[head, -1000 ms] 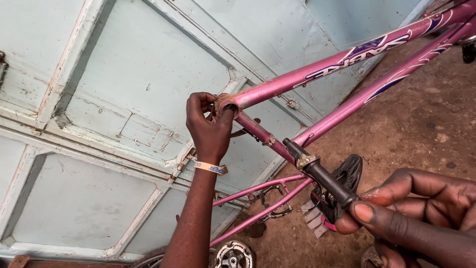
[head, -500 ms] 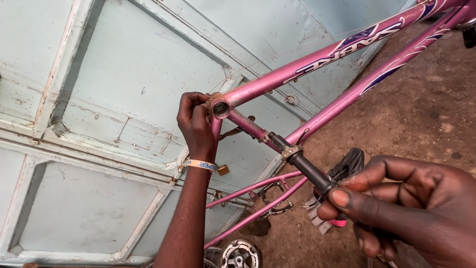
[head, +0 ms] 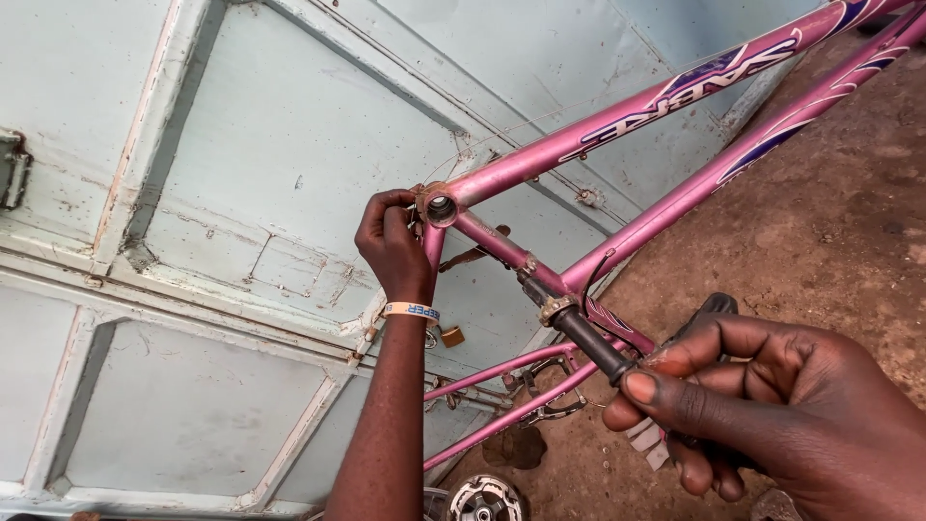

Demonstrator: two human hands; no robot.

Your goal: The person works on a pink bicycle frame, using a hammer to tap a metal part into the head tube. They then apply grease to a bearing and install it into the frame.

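A pink bicycle frame [head: 627, 118] leans against a pale blue metal door. My left hand [head: 394, 246] grips the frame just beside its open round tube end [head: 441, 205]; a light wristband [head: 412, 311] circles that wrist. At the lower right my right hand [head: 772, 405] is wrapped over a black pedal [head: 719, 307], which sits at the end of a black crank arm [head: 590, 344]. My thumb rests at the crank's tip. Most of the pedal is hidden by my fingers, and a pale reflector [head: 644, 439] shows below them.
The blue metal door [head: 193, 193] with raised ribs fills the left, with a latch [head: 12, 169] at its edge. Bare dirt ground [head: 849, 222] lies to the right. A metal sprocket [head: 482, 500] and rear brake parts [head: 550, 386] sit low between the pink stays.
My left hand slid off the tube end, leaving the opening exposed. My right hand closed further over the pedal and crank tip. The view moved in closer.
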